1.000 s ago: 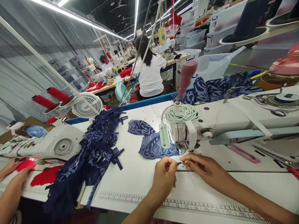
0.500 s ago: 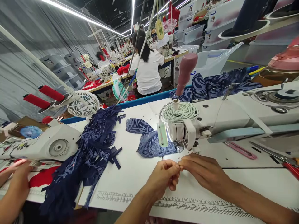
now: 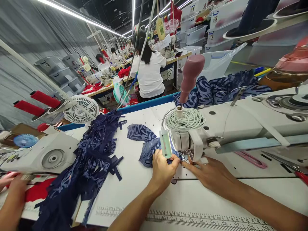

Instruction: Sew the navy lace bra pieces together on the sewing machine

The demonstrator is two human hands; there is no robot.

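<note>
Blue patterned cloth (image 3: 146, 153) lies on the white surface (image 3: 132, 179) at nine to ten o'clock from your left fingertips, its long axis running roughly from nine to three, the three o'clock end reaching in beside the machine head (image 3: 181, 141). At its eleven o'clock side sits a leaf-shaped piece (image 3: 141, 132); whether the two are joined, you cannot tell. Your left hand (image 3: 162, 170) is the nearer, overlapping the cloth's four o'clock side, thumb and forefinger drawn together at its edge; whether they truly grip it is unclear. Your right hand (image 3: 214, 173) comes in from four o'clock, forefinger stretched towards that same edge, just beside your left fingertips; its other fingers are partly hidden by the machine, so you cannot tell if they hold anything. Above, a pale green fitting (image 3: 165, 144) screens part of the cloth.
</note>
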